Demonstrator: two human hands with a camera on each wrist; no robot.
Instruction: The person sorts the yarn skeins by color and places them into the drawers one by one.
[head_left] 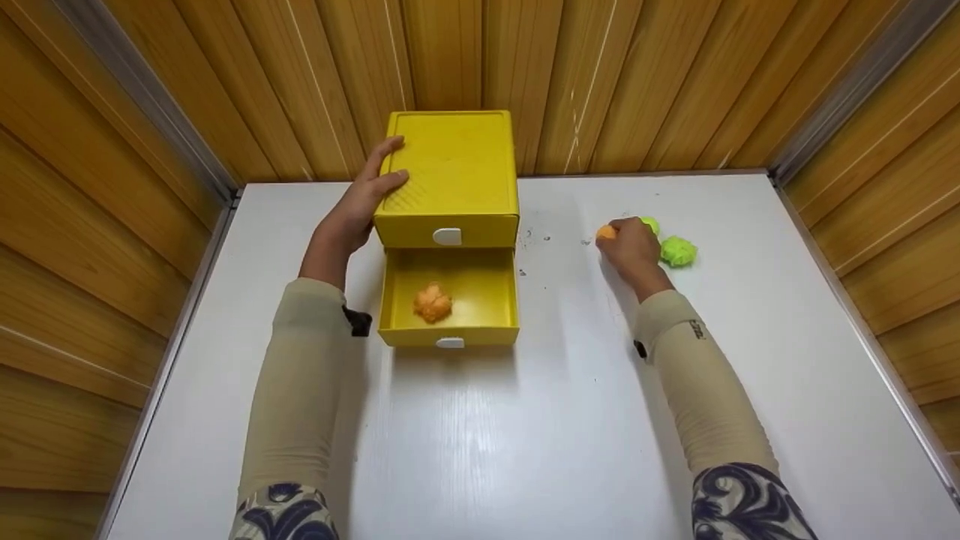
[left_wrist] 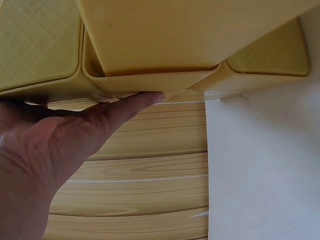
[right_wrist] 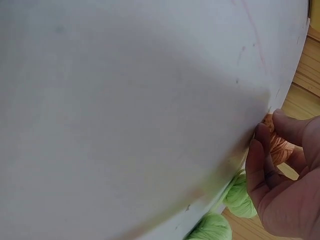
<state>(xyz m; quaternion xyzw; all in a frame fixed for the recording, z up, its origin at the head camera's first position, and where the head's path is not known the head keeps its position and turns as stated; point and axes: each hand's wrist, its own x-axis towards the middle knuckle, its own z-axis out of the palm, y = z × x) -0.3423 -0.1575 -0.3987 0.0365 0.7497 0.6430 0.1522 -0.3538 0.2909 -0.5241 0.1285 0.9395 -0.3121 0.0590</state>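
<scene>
On the white table (head_left: 450,442), right side, our right hand (head_left: 637,253) pinches an orange yarn ball (head_left: 606,232), thumb and fingers curled round it; two bright-green yarn balls (head_left: 679,252) sit just beside. Our left hand (head_left: 360,202), fingers fairly straight, presses a boxy yellow plastic drawer unit (head_left: 454,161); lower drawer (head_left: 491,337) pulled out, second orange ball (head_left: 433,302) inside.
</scene>
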